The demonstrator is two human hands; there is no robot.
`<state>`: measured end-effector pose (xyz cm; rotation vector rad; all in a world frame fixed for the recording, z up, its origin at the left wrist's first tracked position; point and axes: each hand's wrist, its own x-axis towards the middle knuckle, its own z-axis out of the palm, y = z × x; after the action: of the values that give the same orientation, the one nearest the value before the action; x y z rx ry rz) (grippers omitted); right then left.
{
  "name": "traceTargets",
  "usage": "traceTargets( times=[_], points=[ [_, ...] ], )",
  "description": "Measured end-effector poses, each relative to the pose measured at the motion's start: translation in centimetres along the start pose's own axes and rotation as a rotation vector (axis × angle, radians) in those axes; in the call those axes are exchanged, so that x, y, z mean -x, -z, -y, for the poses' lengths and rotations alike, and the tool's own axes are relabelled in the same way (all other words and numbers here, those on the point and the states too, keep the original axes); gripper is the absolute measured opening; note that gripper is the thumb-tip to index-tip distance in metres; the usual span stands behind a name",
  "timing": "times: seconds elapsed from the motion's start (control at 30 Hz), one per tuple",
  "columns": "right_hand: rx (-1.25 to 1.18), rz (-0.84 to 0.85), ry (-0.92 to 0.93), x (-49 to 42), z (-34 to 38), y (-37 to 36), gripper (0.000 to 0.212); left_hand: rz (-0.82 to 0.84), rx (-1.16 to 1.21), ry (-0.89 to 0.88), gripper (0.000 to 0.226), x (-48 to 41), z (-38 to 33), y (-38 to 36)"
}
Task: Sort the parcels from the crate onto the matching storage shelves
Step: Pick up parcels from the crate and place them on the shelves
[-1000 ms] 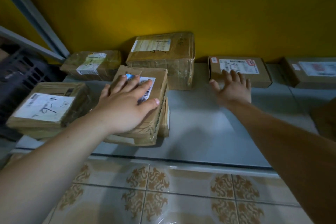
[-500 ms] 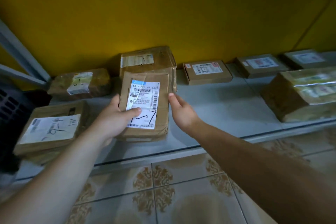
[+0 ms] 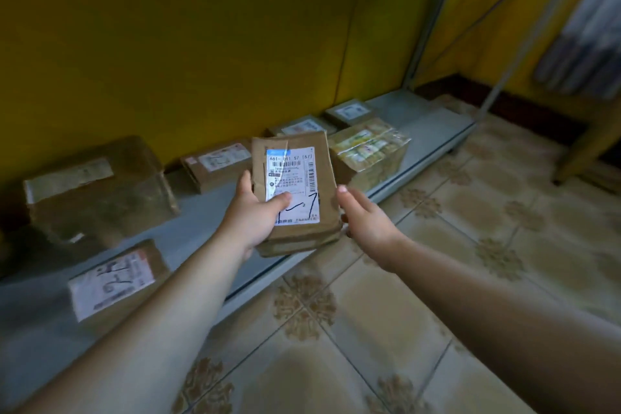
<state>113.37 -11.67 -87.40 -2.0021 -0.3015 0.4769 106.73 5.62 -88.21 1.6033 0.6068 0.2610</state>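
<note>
Parcel (image 3: 295, 191), a flat brown cardboard one, is in the air over the front edge of the low grey shelf (image 3: 433, 126), tilted so that its white label (image 3: 292, 185) faces the camera. I think it is held this way so that the black handwritten mark on the label, which looks like "1-7", can be read before a place is chosen.

Of the two hands, the left hand (image 3: 250, 217) grips the parcel at its left side with the thumb laid over the label; the other fingers are hidden under the cardboard. The right hand (image 3: 364, 220) is spread loosely and holds nothing. It is just beside the right edge of the parcel, but I cannot tell if it touches. Probably it waits there to steady or take the parcel.

On the shelf lie other parcels with labels upward, likely so their marks can be read: a large box (image 3: 97, 188) at the left part, a labelled box (image 3: 114, 282) at the left front, and a wrapped pack (image 3: 369, 148) further right. In front of the shelf is a tiled floor (image 3: 437, 245).
</note>
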Motion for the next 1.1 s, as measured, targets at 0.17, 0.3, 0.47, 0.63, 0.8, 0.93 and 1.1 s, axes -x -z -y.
traceTargets(
  times=[0.17,0.3,0.47,0.63,0.8,0.93,1.1],
  points=[
    [-0.073,-0.061,-0.027,-1.6,-4.7,8.6,0.041,0.075,-0.004,-0.02,0.047,-2.3,-2.5,-10.6],
    [-0.114,-0.064,-0.069,-4.1,-8.1,17.3,0.052,0.089,0.007,0.042,0.061,-4.7,-5.3,-20.8],
    [-0.207,-0.091,-0.167,-7.7,-9.0,29.3,0.064,0.088,-0.066,0.132,0.072,-8.2,-11.2,-32.7],
    [-0.253,-0.059,-0.217,-11.7,-7.6,39.3,0.067,0.083,-0.135,0.18,0.068,-11.1,-17.8,-40.8],
    [-0.207,-0.027,-0.255,-16.9,-5.9,44.7,0.072,0.07,-0.147,0.255,0.071,-15.4,-21.2,-44.9],
    [-0.207,0.033,-0.285,-22.8,-4.8,47.0,0.069,0.049,-0.193,0.276,0.065,-20.7,-22.1,-47.4],
    [-0.164,0.044,-0.333,-31.0,-5.4,49.1,0.073,0.026,-0.2,0.328,0.061,-28.5,-21.2,-49.7]
  ],
)
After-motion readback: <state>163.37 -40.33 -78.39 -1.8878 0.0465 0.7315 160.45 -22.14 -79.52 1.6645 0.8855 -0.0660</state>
